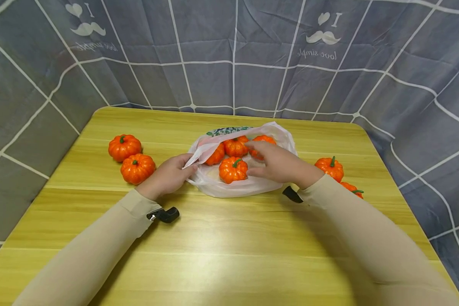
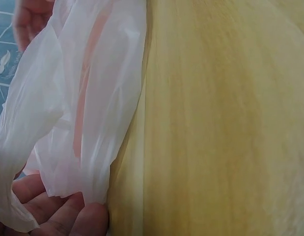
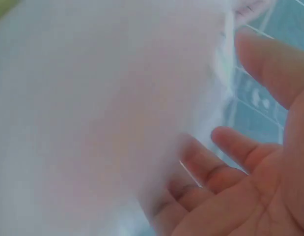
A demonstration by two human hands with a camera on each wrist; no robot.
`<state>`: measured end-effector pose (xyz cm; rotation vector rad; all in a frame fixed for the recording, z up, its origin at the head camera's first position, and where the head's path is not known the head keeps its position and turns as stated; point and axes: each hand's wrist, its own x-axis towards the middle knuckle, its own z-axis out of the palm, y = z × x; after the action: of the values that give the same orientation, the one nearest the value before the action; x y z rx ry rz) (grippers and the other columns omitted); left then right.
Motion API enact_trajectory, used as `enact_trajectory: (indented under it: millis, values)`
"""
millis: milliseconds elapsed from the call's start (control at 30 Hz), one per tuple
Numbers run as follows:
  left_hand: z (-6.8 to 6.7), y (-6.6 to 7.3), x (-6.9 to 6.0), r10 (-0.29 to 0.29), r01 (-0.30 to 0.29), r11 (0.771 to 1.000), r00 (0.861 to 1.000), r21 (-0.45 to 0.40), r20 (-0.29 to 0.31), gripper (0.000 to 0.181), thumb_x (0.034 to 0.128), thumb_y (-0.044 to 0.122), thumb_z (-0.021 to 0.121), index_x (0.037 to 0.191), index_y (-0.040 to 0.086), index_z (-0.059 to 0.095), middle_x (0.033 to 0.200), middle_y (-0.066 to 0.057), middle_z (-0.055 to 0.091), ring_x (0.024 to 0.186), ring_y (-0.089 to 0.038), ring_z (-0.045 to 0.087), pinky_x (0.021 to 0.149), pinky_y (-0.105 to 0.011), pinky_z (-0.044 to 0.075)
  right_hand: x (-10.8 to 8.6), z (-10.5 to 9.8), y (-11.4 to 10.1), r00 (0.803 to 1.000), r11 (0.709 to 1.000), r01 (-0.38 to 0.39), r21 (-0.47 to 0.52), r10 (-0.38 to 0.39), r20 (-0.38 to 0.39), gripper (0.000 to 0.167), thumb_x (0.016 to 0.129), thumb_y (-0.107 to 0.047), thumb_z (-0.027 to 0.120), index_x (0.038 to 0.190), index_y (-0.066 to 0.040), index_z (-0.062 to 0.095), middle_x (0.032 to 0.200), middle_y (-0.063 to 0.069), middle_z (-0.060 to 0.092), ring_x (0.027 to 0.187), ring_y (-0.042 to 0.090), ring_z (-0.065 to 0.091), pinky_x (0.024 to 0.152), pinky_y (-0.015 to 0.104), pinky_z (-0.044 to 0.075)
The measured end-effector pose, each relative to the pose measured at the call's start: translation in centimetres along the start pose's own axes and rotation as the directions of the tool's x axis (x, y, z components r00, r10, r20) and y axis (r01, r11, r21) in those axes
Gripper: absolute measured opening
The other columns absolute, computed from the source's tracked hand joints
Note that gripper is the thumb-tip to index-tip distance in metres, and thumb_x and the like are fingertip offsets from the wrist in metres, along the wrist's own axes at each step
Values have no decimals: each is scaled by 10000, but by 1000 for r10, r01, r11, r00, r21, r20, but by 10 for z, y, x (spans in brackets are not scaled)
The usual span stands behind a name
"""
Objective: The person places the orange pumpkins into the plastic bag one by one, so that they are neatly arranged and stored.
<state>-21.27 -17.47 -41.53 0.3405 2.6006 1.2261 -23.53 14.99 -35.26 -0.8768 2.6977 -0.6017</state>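
A thin white plastic bag (image 1: pixel 229 191) lies on the table with its mouth spread open. Several small orange pumpkins are inside, one near the front (image 1: pixel 232 172) and another farther back (image 1: pixel 236 147). At the bag's left end my left hand (image 1: pixel 170 175) pinches the rim between thumb and fingers; gathered plastic (image 2: pixel 97 113) fills much of the left wrist view. My right hand (image 1: pixel 281 163) reaches over the bag's right side, thumb and fingers spread apart, beside the front pumpkin and partly covering the right one (image 1: pixel 264 139). The right wrist view shows the palm (image 3: pixel 230 206) holding nothing.
Two pumpkins stand left of the bag, one behind (image 1: pixel 124 147) the other (image 1: pixel 138 168). Two more, one upright (image 1: pixel 330 168) and one partly hidden (image 1: pixel 351 187), sit by my right sleeve. A green patterned patch (image 1: pixel 227 131) shows behind the bag. Grey curtains (image 1: pixel 210 85) enclose the wooden table (image 1: pixel 199 255).
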Motion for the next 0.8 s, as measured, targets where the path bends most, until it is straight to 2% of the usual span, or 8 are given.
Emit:
enact_trajectory:
  millis: [100,233,433,533,600,733,800]
  values:
    - [-1,1,0,-3,3,1000,1000,6,6,323,1089,253,545,1345,75,633,864,-67,521,791,-244,500,726,-361,406,-11,-17,4,997,1000,-2,12,3,-80,740,951,-288,787,1568,-59,448,1561,157,520,1377,365,546,1157,538,448]
    - [-2,1,0,6,-6,999,1000,32,4,317,1088,254,549,1341,85,639,876,-71,543,822,-254,518,739,-362,405,-31,-39,11,985,995,-87,49,94,-144,711,962,-282,776,1569,-101,453,1542,147,536,1335,371,563,1098,569,480]
    - [-3,3,1,1,-2,999,1000,44,16,321,1087,259,551,1335,76,639,861,-66,519,815,-250,508,727,-361,396,-59,-63,36,958,976,-204,76,215,-191,717,991,-293,738,1589,-75,406,1591,181,469,1398,431,480,1138,612,420]
    - [-4,3,1,3,-4,999,1000,48,19,311,1087,254,552,1325,77,643,852,-63,509,804,-246,500,721,-361,391,-71,-68,56,945,961,-271,64,278,-174,778,992,-328,736,1611,-41,360,1618,232,414,1416,487,436,1142,652,391]
    - [-4,3,1,4,-6,998,1000,56,18,309,1088,255,551,1326,82,645,865,-67,523,826,-252,511,735,-363,392,-78,-70,71,944,955,-295,27,295,-147,831,982,-352,748,1618,-10,335,1624,269,388,1431,513,407,1158,673,356]
    - [-4,3,1,3,-4,998,1000,69,16,329,1089,266,554,1359,100,640,926,-79,567,901,-263,539,778,-366,398,-89,-68,99,944,944,-328,-48,326,-44,966,949,-392,787,1625,54,261,1635,341,313,1470,554,332,1191,704,280]
    - [-5,3,1,-1,-1,998,1000,65,17,335,1089,268,554,1370,106,637,939,-87,571,911,-274,542,783,-372,399,-95,-66,111,936,935,-351,-59,352,9,1035,932,-421,802,1631,68,217,1633,367,290,1476,569,310,1193,714,267]
